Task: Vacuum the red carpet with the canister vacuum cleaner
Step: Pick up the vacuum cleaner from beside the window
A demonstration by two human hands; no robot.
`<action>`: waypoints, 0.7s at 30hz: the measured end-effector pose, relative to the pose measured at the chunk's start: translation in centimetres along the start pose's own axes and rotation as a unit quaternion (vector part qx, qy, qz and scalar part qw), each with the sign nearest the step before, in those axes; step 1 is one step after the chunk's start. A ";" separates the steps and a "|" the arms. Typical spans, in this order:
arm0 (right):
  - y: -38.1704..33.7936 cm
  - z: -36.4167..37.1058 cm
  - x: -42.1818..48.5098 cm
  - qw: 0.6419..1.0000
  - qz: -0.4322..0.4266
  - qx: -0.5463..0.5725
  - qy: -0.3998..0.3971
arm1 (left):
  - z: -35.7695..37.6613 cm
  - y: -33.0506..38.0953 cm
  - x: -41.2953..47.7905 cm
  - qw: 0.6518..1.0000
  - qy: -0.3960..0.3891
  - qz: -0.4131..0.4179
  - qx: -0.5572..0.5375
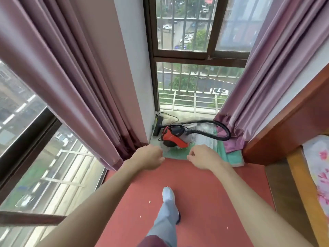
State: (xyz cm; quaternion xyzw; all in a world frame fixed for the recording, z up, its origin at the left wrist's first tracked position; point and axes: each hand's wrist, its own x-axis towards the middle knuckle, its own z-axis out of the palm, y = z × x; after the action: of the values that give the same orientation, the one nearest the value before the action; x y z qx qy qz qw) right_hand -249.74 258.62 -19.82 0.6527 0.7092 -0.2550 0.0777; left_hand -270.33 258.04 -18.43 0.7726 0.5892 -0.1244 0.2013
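A red and black canister vacuum cleaner lies on the floor in the window corner, beyond the far edge of the red carpet. Its black hose loops to the right, and the black floor nozzle leans against the white wall. My left hand and my right hand are stretched out in front of me, just short of the vacuum. Both have loosely curled fingers and hold nothing. Small pale crumbs dot the carpet. My foot in a white sock stands on the carpet.
Mauve curtains hang at left and right. Green cloths lie under and beside the vacuum. A wooden furniture frame with a floral cover stands at right. Barred windows are ahead and at left.
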 end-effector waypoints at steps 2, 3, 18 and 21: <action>1.3 -1.5 3.3 1.000 0.005 -0.001 -0.005 | -1.3 0.3 4.3 1.000 -0.001 0.008 -0.010; 2.0 -2.3 5.0 1.000 0.006 -0.003 -0.006 | -1.9 0.5 6.7 1.000 -0.001 0.014 -0.018; 10.3 -12.7 26.4 0.999 0.027 -0.024 -0.023 | -10.5 0.7 31.1 0.995 -0.071 0.033 -0.067; 11.2 -13.8 30.2 0.998 0.018 -0.042 -0.049 | -10.8 -0.1 34.3 0.994 -0.079 0.005 -0.081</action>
State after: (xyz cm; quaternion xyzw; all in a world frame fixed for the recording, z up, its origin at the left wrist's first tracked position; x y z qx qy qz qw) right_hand -239.94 291.95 -24.31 0.6483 0.7025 -0.2554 0.1445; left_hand -261.47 292.52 -23.54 0.7446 0.5753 -0.1360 0.3100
